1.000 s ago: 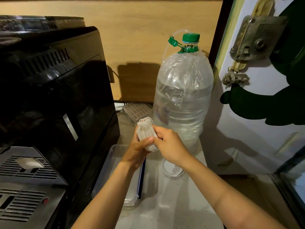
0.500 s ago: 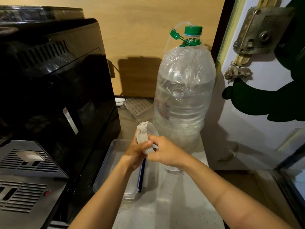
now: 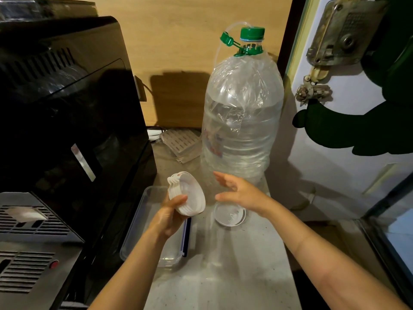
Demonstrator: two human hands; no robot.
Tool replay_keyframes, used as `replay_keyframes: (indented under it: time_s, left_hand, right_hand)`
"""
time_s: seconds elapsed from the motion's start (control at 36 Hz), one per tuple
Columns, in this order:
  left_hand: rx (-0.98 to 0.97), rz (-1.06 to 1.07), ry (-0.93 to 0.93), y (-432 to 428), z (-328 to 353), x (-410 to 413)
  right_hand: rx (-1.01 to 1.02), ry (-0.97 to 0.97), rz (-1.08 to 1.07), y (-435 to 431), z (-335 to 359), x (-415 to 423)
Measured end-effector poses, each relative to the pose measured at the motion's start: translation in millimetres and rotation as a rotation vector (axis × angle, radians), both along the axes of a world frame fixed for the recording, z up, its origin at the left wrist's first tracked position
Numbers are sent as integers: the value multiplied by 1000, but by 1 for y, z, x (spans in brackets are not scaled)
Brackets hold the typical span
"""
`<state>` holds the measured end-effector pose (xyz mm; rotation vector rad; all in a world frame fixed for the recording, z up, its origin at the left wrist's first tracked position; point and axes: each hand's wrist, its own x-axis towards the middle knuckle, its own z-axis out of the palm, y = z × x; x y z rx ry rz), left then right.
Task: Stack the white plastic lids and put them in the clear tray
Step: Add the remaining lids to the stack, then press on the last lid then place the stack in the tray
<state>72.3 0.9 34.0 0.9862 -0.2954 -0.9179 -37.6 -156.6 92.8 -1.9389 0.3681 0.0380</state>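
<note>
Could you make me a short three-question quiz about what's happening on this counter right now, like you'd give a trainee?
1. True or false: the left hand holds a stack of white lids.
2. Where does the single loose lid lie?
A. inside the clear tray
B. on the counter, in front of the big water bottle
C. on top of the black machine
3. Fill in: the right hand is open and holds ______.

Key:
1. True
2. B
3. nothing
</note>
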Motion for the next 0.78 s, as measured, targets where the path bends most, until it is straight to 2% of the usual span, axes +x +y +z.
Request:
replay_keyframes:
  time_s: [0.11,0.22,0.42,0.56,0.78]
  left_hand:
    - [8,7,16,4,-2,1]
    - [29,4,5,6,-2,0]
    - [82,-2,-24,14,-3,1]
    - [100,-11,-30,20,-6,3]
    - [103,-4,-33,27,-5,4]
  right_hand:
    - [-95,93,-83,-24,-29,-4]
    - [-201,259,-77,-36,-61,-8]
    - [-387,429,-87,-26,-95,0]
    - [-552,468,-165,-16,-102,17]
    - [-730,530,-106,-10,-110,33]
